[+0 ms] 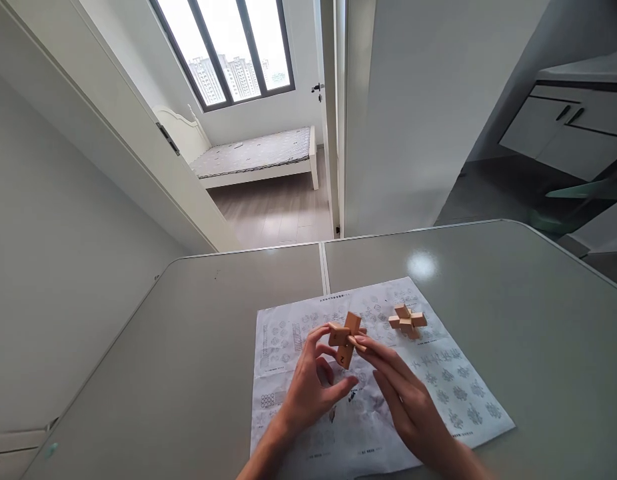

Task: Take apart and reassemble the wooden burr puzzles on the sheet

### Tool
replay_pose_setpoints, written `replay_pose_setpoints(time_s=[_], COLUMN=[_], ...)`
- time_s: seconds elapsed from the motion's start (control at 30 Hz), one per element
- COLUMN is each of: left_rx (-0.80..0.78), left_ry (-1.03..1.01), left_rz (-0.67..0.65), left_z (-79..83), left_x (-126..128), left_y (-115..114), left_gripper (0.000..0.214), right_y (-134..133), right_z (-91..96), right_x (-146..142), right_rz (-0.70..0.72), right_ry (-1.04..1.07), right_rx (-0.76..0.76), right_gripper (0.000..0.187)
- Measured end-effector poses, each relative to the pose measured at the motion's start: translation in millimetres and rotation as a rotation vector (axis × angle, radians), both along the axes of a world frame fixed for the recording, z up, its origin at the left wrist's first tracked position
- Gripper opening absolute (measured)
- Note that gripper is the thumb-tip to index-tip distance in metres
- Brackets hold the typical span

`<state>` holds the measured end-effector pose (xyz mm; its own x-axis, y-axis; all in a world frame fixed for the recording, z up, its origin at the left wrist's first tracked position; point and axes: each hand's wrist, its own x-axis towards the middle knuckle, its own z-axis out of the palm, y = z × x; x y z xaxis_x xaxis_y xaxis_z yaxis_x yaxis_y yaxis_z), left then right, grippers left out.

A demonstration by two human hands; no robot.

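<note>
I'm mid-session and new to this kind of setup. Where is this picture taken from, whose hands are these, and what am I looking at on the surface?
There is no machine here: a person works with two bare hands. The single picture comes from a camera worn on that person's head, looking forward and down, so their left hand appears on the left and their right hand on the right.

Between them, the fingers of both hands hold a wooden puzzle of crossing pieces, up over a printed sheet. A second puzzle rests on the sheet, to the right. The sheet lies on a grey table. Beyond it, a doorway shows a bed and a window.
</note>
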<state>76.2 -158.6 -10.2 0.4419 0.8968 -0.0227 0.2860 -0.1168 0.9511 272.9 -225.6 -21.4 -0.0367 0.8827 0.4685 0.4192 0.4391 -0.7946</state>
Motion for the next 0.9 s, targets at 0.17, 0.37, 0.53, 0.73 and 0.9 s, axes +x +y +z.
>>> replay_pose_setpoints(time_s=[0.17, 0.37, 0.53, 0.73, 0.9], left_rx=[-0.049, -0.129, -0.078, -0.048, -0.016], left_ry=[-0.058, -0.011, 0.039, 0.056, 0.082], left_rz=[0.027, -0.012, -0.046, -0.014, -0.041], left_z=[-0.2, 0.5, 6.9, 0.8, -1.4], left_x=[-1.0, -3.0, -3.8, -3.9, -3.4], left_y=[1.6, 4.7, 6.5, 5.5, 4.4], left_gripper=[0.096, 0.105, 0.1, 0.101, 0.1], right_y=[2.9, 4.4, 7.9, 10.8, 11.4], right_z=[2.5, 2.1, 3.0, 4.0, -2.8], right_x=[4.5, 7.8, 14.0, 14.4, 9.2], right_rz=[0.001, 0.124, 0.138, 0.11, 0.011], right_ry=[0.132, 0.269, 0.375, 0.48, 0.5], right_rx=[-0.094, -0.307, -0.454, -0.447, -0.398], right_gripper=[0.045, 0.037, 0.038, 0.028, 0.016])
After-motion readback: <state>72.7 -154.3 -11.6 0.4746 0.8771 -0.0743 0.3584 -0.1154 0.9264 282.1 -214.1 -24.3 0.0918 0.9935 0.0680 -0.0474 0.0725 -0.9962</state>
